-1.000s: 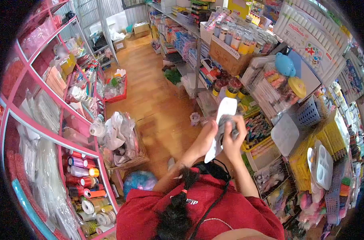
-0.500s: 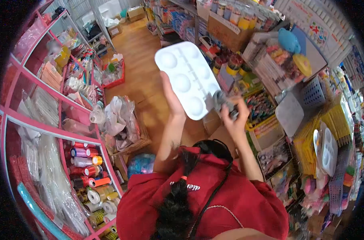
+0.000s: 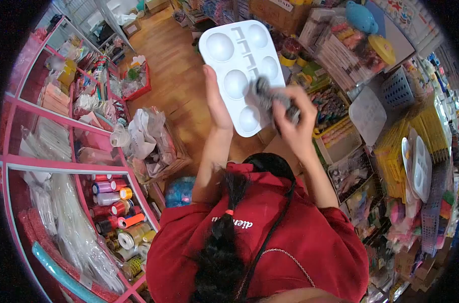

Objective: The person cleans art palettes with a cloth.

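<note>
A white plastic paint palette (image 3: pixel 235 65) with round wells and a notched strip down its middle is held up in front of me, tilted. My left hand (image 3: pixel 218 103) grips its left edge, the thumb lying along the side and the other fingers hidden behind. In my right hand (image 3: pixel 299 116) a crumpled grey cloth (image 3: pixel 265 95) is bunched between curled fingers. The cloth lies over the lower right part of the palette, near the wells, and is blurred by motion.
Pink-framed shelves (image 3: pixel 70 162) with thread spools and plastic packs stand at left. A box of plastic bags (image 3: pixel 153 141) and a red basket (image 3: pixel 138 83) sit on the wooden floor. Crowded goods, including more white palettes (image 3: pixel 420 169) and a blue-grey basket (image 3: pixel 397 87), fill the right.
The palette has risen in view and stands more upright. My right hand has moved with the cloth up and inward over the palette. My left hand keeps its grip on the palette.
</note>
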`<state>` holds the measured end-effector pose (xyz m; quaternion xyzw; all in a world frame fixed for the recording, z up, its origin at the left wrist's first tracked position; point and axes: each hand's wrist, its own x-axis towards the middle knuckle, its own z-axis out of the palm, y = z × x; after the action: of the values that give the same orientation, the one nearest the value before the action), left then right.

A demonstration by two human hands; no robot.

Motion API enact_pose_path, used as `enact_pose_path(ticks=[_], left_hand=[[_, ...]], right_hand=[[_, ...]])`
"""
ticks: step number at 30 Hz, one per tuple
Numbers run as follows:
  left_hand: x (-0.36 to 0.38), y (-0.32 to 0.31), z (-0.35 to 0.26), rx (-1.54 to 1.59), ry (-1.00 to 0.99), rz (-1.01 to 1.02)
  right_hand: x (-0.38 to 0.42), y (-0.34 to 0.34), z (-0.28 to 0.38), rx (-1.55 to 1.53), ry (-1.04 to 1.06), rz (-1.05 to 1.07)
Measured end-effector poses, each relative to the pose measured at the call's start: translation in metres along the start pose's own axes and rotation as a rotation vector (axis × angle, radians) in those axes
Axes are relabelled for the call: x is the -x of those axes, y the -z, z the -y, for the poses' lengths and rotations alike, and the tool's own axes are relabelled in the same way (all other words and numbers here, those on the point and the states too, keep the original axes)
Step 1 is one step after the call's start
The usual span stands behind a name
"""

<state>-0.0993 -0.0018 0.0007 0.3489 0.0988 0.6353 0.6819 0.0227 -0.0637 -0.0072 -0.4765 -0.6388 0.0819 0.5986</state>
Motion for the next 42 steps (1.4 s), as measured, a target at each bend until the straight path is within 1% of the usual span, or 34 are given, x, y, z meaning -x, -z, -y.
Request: enact_pose_path(ticks=[1, 3, 4, 7, 10, 11, 13, 16, 19, 20, 22, 23, 24, 26, 27, 28, 29, 30, 31, 32, 35, 36, 37, 39, 40, 42], left_hand=[[0.005, -0.007, 0.000, 0.048, 0.045, 0.061], [0.010, -0.008, 0.013, -0.070, 0.075, 0.027], [0.011, -0.008, 0.016, -0.189, 0.021, 0.027], [0.010, -0.007, 0.010, -0.089, 0.084, 0.029], [0.008, 0.002, 0.007, -0.044, 0.193, 0.082], [0.009, 0.006, 0.010, -0.036, 0.234, 0.099], [0.011, 0.003, 0.016, -0.065, 0.250, 0.084], [0.011, -0.005, 0.017, -0.054, 0.251, 0.077], [0.013, -0.006, 0.013, -0.140, 0.216, 0.052], [0.013, -0.006, 0.012, -0.112, 0.214, 0.061], [0.014, -0.002, 0.008, -0.057, 0.212, 0.074], [0.014, 0.002, 0.005, -0.086, 0.228, 0.094], [0.013, 0.008, 0.001, -0.115, 0.247, 0.115], [0.011, 0.016, 0.005, -0.175, 0.254, 0.165], [0.011, 0.015, 0.006, -0.169, 0.256, 0.147], [0.011, 0.014, 0.008, -0.162, 0.255, 0.128], [0.011, 0.012, 0.010, -0.156, 0.251, 0.108], [0.010, 0.005, 0.007, 0.012, 0.258, 0.081], [0.007, 0.005, 0.002, 0.103, 0.264, 0.071], [0.005, 0.002, -0.002, 0.077, 0.222, 0.047], [0.006, -0.003, 0.001, -0.048, 0.088, -0.059], [0.006, -0.005, 0.003, -0.098, 0.044, -0.095], [0.006, -0.004, 0.000, -0.068, 0.066, -0.055], [0.006, -0.001, -0.009, -0.003, 0.104, 0.021], [0.007, -0.003, -0.008, 0.015, 0.124, 0.020], [0.009, -0.005, -0.004, -0.082, 0.109, 0.029]], right_hand=[[-0.010, 0.000, 0.004, 0.016, 0.022, -0.043], [-0.019, -0.011, 0.009, 0.036, 0.073, 0.018], [-0.017, -0.018, 0.003, 0.086, 0.120, 0.000], [-0.017, -0.017, 0.003, 0.062, 0.174, 0.163], [-0.029, 0.000, 0.007, 0.169, 0.229, 0.447], [-0.037, 0.010, 0.012, 0.354, 0.247, 0.566], [-0.045, 0.018, 0.019, 0.551, 0.276, 0.591], [-0.043, 0.011, 0.016, 0.601, 0.267, 0.363], [-0.030, -0.007, 0.002, 0.332, 0.241, 0.170], [-0.030, -0.010, 0.000, 0.122, 0.155, 0.187], [-0.033, -0.008, 0.000, 0.007, 0.158, 0.337], [-0.034, -0.006, 0.001, -0.051, 0.155, 0.410], [-0.038, 0.000, 0.003, -0.093, 0.089, 0.558], [-0.041, 0.010, 0.004, 0.028, 0.061, 0.672], [-0.043, 0.015, 0.005, 0.088, 0.049, 0.729], [-0.047, 0.025, 0.013, 0.230, 0.022, 0.753], [-0.050, 0.033, 0.019, 0.261, 0.019, 0.762], [-0.051, 0.042, 0.024, 0.291, 0.014, 0.771], [-0.050, 0.047, 0.026, 0.321, 0.010, 0.780], [-0.046, 0.050, 0.025, 0.273, 0.056, 0.779], [-0.018, 0.019, 0.020, 0.182, 0.087, 0.600], [-0.008, 0.009, 0.023, 0.204, 0.004, 0.576], [0.006, -0.001, 0.017, 0.180, 0.048, 0.418], [0.013, -0.008, 0.015, 0.081, 0.059, 0.431], [0.013, -0.004, 0.016, 0.139, 0.055, 0.498], [0.010, 0.006, 0.024, 0.248, 0.043, 0.634]])
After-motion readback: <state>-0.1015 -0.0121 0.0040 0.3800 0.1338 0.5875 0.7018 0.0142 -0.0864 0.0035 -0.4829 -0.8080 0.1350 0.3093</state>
